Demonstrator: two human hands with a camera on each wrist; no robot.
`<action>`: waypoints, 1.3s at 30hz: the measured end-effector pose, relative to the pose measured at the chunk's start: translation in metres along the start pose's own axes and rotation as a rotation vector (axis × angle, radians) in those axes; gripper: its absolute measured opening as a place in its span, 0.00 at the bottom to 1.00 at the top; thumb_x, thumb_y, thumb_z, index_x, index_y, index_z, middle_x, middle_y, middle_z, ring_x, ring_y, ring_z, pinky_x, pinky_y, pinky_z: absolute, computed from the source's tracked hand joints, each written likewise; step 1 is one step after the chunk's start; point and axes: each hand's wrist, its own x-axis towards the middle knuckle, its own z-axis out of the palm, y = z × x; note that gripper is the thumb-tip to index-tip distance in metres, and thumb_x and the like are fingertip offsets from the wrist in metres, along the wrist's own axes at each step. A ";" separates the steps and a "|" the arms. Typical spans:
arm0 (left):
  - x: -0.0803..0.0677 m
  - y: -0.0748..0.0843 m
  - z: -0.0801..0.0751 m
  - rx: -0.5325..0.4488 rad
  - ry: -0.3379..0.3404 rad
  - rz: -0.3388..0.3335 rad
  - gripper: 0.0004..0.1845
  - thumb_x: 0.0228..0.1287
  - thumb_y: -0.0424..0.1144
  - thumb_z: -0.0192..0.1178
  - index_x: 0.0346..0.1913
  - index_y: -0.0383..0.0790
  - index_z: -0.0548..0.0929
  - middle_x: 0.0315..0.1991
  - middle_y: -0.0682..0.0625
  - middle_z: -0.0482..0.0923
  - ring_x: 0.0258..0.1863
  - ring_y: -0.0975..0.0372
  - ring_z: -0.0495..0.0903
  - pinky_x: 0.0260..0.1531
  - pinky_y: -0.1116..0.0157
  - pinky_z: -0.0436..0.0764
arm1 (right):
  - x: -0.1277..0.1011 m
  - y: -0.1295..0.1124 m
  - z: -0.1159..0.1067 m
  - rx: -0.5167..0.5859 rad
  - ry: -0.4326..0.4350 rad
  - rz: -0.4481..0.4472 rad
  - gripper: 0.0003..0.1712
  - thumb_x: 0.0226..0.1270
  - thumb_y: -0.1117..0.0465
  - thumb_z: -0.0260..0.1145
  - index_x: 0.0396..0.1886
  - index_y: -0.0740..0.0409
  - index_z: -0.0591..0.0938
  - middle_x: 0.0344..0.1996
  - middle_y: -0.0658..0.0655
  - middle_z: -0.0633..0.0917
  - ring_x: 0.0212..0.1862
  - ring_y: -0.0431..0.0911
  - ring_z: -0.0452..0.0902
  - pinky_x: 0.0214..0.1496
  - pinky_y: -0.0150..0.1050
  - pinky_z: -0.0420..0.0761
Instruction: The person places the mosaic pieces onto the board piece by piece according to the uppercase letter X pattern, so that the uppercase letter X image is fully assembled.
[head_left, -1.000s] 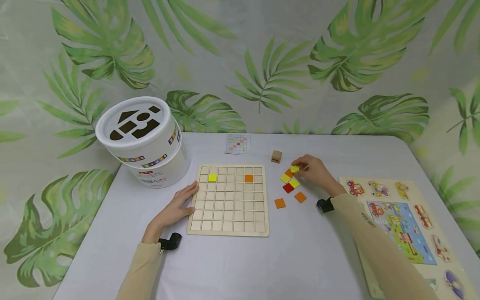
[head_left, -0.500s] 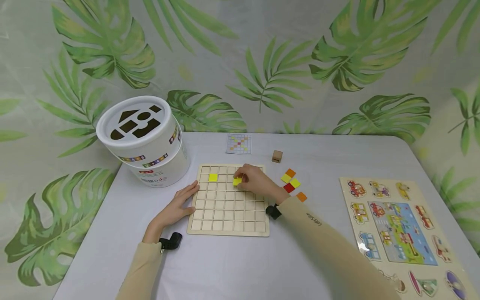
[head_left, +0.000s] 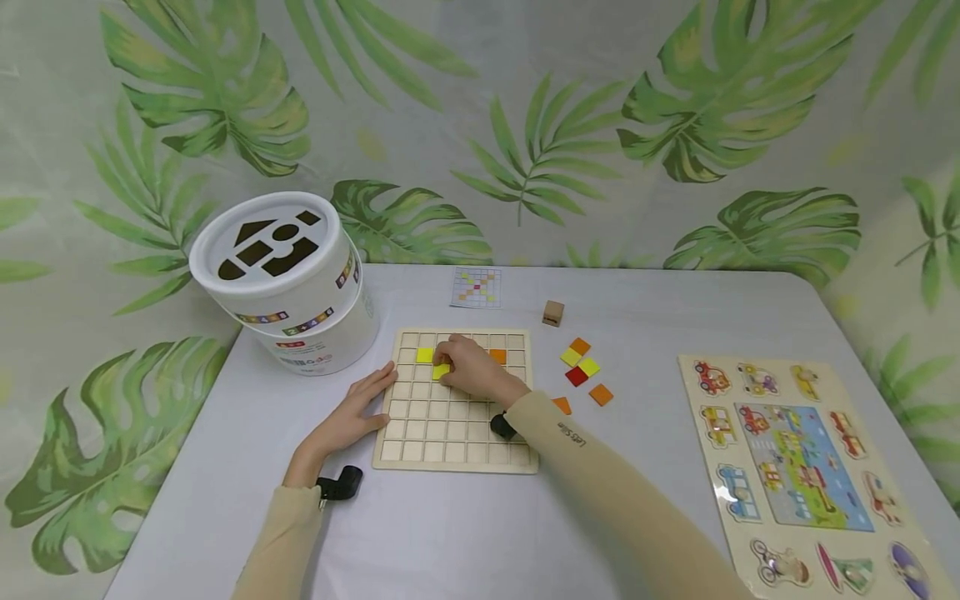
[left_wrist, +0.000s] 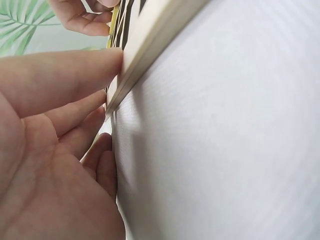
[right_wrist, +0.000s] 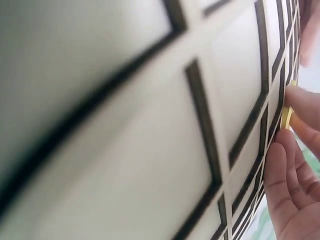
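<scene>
The left hand (head_left: 347, 422) lies flat, fingers straight, bracing the pale wooden grid board (head_left: 457, 450); the right hand (head_left: 471, 372) pinches a yellow square tile (head_left: 441, 372), seemingly lowering it into a cell

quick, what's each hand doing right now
Left hand: open, straight fingers pressed against the left edge of the wooden grid board.
Right hand: pinching a yellow tile over the board.
</scene>
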 end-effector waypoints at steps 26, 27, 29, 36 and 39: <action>-0.004 0.000 0.000 -0.009 0.015 -0.010 0.36 0.58 0.24 0.59 0.71 0.30 0.59 0.75 0.41 0.46 0.72 0.45 0.40 0.67 0.42 0.43 | -0.101 0.132 -0.095 0.232 0.159 0.239 0.14 0.65 0.72 0.59 0.49 0.65 0.82 0.47 0.62 0.82 0.47 0.55 0.76 0.49 0.47 0.78; -0.004 0.000 0.000 -0.011 0.015 -0.007 0.36 0.58 0.24 0.59 0.71 0.30 0.60 0.75 0.41 0.46 0.72 0.45 0.40 0.67 0.42 0.43 | -0.105 0.138 -0.095 0.220 0.158 0.238 0.14 0.65 0.72 0.59 0.48 0.65 0.82 0.46 0.62 0.82 0.46 0.55 0.76 0.49 0.48 0.78; -0.004 -0.001 0.000 -0.015 0.015 -0.003 0.36 0.58 0.24 0.59 0.71 0.30 0.60 0.75 0.41 0.46 0.72 0.45 0.40 0.67 0.42 0.43 | -0.110 0.145 -0.097 0.204 0.158 0.219 0.15 0.63 0.74 0.58 0.47 0.66 0.82 0.46 0.63 0.82 0.47 0.57 0.76 0.51 0.51 0.77; -0.002 0.000 0.001 -0.015 0.010 -0.004 0.37 0.58 0.23 0.59 0.71 0.31 0.59 0.75 0.41 0.46 0.72 0.46 0.40 0.67 0.42 0.43 | -0.115 0.157 -0.097 0.127 0.193 0.213 0.16 0.59 0.77 0.59 0.46 0.68 0.82 0.45 0.64 0.81 0.48 0.58 0.75 0.54 0.53 0.74; -0.001 0.000 0.001 -0.010 0.009 -0.005 0.37 0.58 0.23 0.58 0.71 0.31 0.59 0.75 0.41 0.46 0.72 0.46 0.40 0.67 0.42 0.43 | -0.116 0.158 -0.098 0.109 0.195 0.225 0.16 0.59 0.77 0.61 0.47 0.68 0.82 0.45 0.64 0.81 0.48 0.57 0.75 0.54 0.53 0.74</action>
